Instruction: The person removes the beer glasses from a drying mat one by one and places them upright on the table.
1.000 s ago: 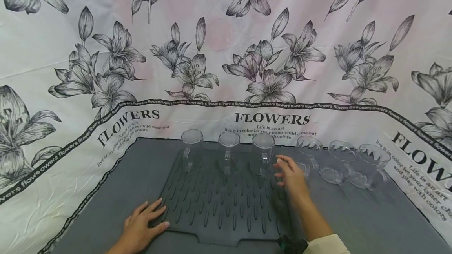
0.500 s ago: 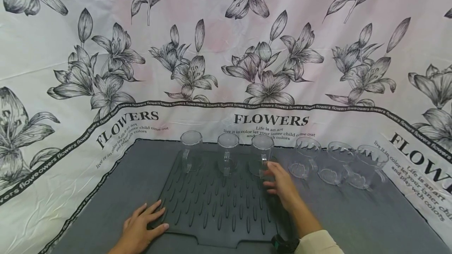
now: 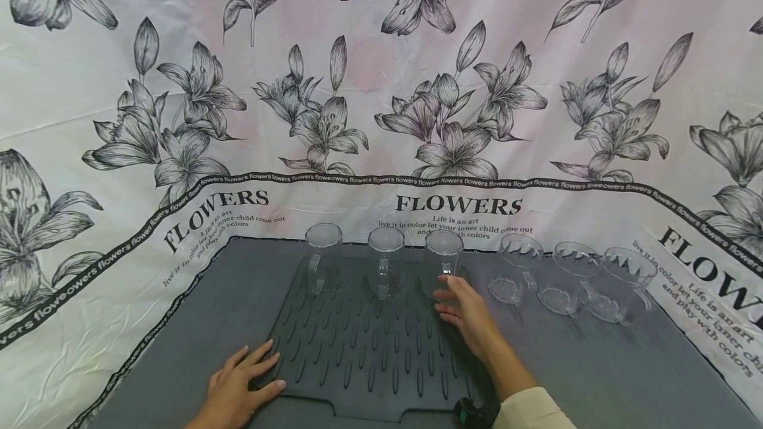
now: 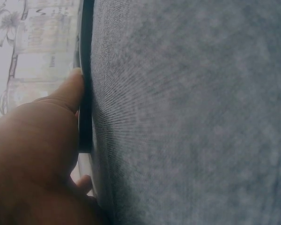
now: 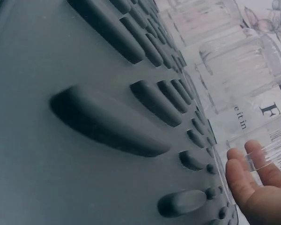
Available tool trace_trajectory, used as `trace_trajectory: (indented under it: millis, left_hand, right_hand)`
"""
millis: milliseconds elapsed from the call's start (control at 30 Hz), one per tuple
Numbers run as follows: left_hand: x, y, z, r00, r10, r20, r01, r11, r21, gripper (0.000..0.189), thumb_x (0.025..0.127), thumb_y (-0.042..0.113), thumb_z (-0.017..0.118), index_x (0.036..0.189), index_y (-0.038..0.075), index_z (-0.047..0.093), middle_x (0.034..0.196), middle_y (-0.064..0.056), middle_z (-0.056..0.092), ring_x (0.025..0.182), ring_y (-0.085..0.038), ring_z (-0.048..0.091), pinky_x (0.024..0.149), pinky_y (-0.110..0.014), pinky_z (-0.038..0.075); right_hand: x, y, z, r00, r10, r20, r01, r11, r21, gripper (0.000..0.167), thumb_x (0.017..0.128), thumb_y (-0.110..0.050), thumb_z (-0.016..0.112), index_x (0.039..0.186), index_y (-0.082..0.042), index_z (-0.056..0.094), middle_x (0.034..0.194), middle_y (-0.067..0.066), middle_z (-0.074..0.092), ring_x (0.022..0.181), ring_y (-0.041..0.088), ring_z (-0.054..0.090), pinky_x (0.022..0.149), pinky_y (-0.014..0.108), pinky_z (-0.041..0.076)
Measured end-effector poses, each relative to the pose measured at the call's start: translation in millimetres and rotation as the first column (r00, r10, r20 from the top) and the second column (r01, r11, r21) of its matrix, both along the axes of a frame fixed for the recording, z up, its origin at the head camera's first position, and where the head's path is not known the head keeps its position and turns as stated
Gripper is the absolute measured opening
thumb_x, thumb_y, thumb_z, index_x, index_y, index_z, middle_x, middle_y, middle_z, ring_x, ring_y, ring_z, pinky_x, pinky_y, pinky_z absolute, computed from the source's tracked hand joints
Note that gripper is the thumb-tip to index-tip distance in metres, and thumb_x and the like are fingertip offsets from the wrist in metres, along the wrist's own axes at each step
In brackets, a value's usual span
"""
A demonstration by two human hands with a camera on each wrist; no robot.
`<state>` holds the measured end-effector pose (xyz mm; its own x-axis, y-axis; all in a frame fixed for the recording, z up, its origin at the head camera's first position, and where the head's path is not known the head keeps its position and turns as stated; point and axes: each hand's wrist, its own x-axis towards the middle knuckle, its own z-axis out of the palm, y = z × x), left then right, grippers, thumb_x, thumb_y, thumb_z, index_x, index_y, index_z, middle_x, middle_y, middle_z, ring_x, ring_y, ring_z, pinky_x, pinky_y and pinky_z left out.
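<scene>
Three clear glass mugs stand upside down along the far side of a dark ridged drying mat point(image 3: 357, 349), handles toward me: a left mug point(image 3: 324, 257), a middle mug point(image 3: 386, 260) and a right mug point(image 3: 443, 253). My right hand point(image 3: 471, 320) is at the right mug's handle, the fingers about its lower part. In the right wrist view the glass handle point(image 5: 257, 160) lies between fingers point(image 5: 241, 180) of that hand. My left hand point(image 3: 238, 382) rests with spread fingers on the mat's left front edge. In the left wrist view its thumb point(image 4: 70, 91) touches this edge.
Three more glass mugs stand upright on the grey table to the right: a nearer-to-mat mug point(image 3: 512, 270), a middle one point(image 3: 566, 280) and an outer one point(image 3: 622, 286). A flower-printed cloth point(image 3: 357, 118) rises behind the table point(image 3: 203, 303).
My right hand has moved left from beside the right mug on the mat to its handle. My left hand stays on the mat edge. The mugs look unmoved.
</scene>
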<state>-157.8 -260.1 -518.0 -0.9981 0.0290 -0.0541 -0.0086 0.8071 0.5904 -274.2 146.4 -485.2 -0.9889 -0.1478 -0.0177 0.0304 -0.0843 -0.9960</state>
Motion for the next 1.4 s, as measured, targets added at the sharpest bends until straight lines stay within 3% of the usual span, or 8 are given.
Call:
trace_trajectory:
  millis: [200, 333, 500, 733, 1233, 1400]
  left_hand:
    - [-0.9, -0.5, -2.9, 1.000, 0.005, -0.012, -0.005, 1.000, -0.012, 0.067, 0.078, 0.055, 0.072, 0.130, 0.013, 0.065, 0.146, -0.009, 0.044, 0.135, -0.048, 0.025, 0.094, -0.070, 0.018]
    - [-1.4, -0.7, -3.3, 1.000, 0.009, -0.008, -0.009, 1.000, -0.009, 0.068, 0.078, 0.056, 0.072, 0.130, 0.013, 0.064, 0.146, -0.009, 0.043, 0.135, -0.048, 0.024, 0.094, -0.069, 0.017]
    - [-1.3, 0.1, -3.0, 1.000, 0.008, -0.002, -0.008, 1.000, -0.009, 0.068, 0.079, 0.056, 0.072, 0.130, 0.013, 0.064, 0.147, -0.009, 0.043, 0.134, -0.048, 0.025, 0.094, -0.070, 0.018]
    - [0.1, -0.1, -1.7, 1.000, 0.006, -0.004, -0.006, 1.000, -0.002, 0.066, 0.079, 0.055, 0.072, 0.130, 0.014, 0.065, 0.146, -0.009, 0.044, 0.134, -0.048, 0.025, 0.093, -0.071, 0.019]
    - [-0.9, 1.1, -0.4, 1.000, 0.004, 0.005, -0.004, 1.000, -0.004, 0.065, 0.080, 0.053, 0.072, 0.130, 0.012, 0.064, 0.147, -0.011, 0.043, 0.133, -0.050, 0.025, 0.093, -0.073, 0.018]
    - [-0.3, 0.9, 0.5, 1.000, -0.003, 0.008, 0.003, 1.000, -0.003, 0.064, 0.081, 0.051, 0.072, 0.130, 0.012, 0.064, 0.147, -0.010, 0.042, 0.134, -0.049, 0.025, 0.093, -0.074, 0.018]
  right_hand:
    - [-4.8, -6, -7.7, 0.999, -0.036, -0.012, 0.035, 0.998, -0.059, 0.052, 0.102, -0.040, 0.047, 0.130, 0.005, 0.048, 0.120, 0.028, 0.053, 0.110, 0.045, 0.052, 0.093, 0.049, 0.044]
    - [-4.6, -8, -12.8, 0.994, -0.093, -0.057, 0.090, 0.995, -0.050, 0.039, 0.104, -0.031, 0.045, 0.116, 0.006, 0.052, 0.105, 0.024, 0.060, 0.099, 0.041, 0.058, 0.086, 0.047, 0.049]
    - [2.2, -7, -13.9, 0.981, -0.137, -0.136, 0.137, 0.991, -0.011, 0.034, 0.105, -0.027, 0.045, 0.107, 0.006, 0.054, 0.091, 0.019, 0.062, 0.088, 0.037, 0.063, 0.078, 0.042, 0.054]
    - [16.2, -3, -6.4, 0.971, -0.158, -0.179, 0.160, 0.987, -0.002, 0.039, 0.104, -0.027, 0.046, 0.108, 0.012, 0.053, 0.085, 0.017, 0.061, 0.080, 0.029, 0.064, 0.074, 0.039, 0.054]
    - [50.3, 0, 21.8, 0.965, -0.129, -0.226, 0.136, 0.991, 0.013, 0.041, 0.104, -0.032, 0.046, 0.110, 0.007, 0.056, 0.089, 0.020, 0.058, 0.086, 0.037, 0.062, 0.077, 0.039, 0.054]
    - [61.7, -2, 33.7, 0.956, -0.122, -0.266, 0.130, 0.991, 0.013, 0.041, 0.104, -0.030, 0.046, 0.109, 0.009, 0.055, 0.087, 0.020, 0.057, 0.084, 0.033, 0.063, 0.077, 0.037, 0.054]
